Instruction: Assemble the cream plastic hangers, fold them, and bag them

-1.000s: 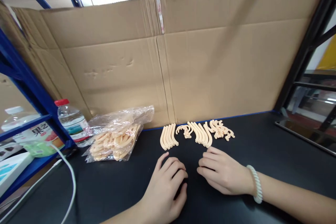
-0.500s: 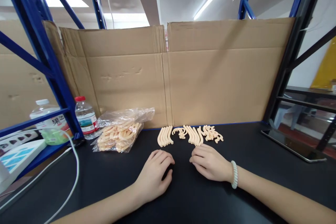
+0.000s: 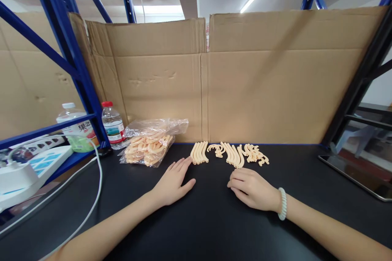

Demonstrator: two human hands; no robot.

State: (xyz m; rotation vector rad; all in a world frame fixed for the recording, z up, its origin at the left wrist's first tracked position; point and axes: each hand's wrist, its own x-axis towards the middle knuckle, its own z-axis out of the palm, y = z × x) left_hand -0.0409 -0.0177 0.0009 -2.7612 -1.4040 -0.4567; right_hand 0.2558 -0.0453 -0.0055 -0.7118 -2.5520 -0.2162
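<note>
My left hand [image 3: 172,182] lies palm down on the black tabletop with its fingers stretched out. Its fingertips meet the lower left end of a row of curved cream plastic pieces [image 3: 199,153]. To the right, my right hand [image 3: 251,187] rests with its fingers curled together; any object inside them is hidden. Just beyond its knuckles is a second row of curved cream pieces [image 3: 232,155]. Between the rows sits a small cluster of hooked cream pieces [image 3: 218,151]. A looser pile of small cream pieces [image 3: 254,154] lies at the far right of the group.
A clear plastic bag of cream pieces [image 3: 148,149] stands left of the rows, beside a red-capped water bottle [image 3: 112,126]. A white cable [image 3: 99,183] loops over the left side. A dark phone or tablet [image 3: 361,175] lies at right. Cardboard [image 3: 269,85] walls the back.
My left hand has reached forward and straightened its fingers, touching the left row. My right hand stays near the right row. The whole view has shifted slightly.
</note>
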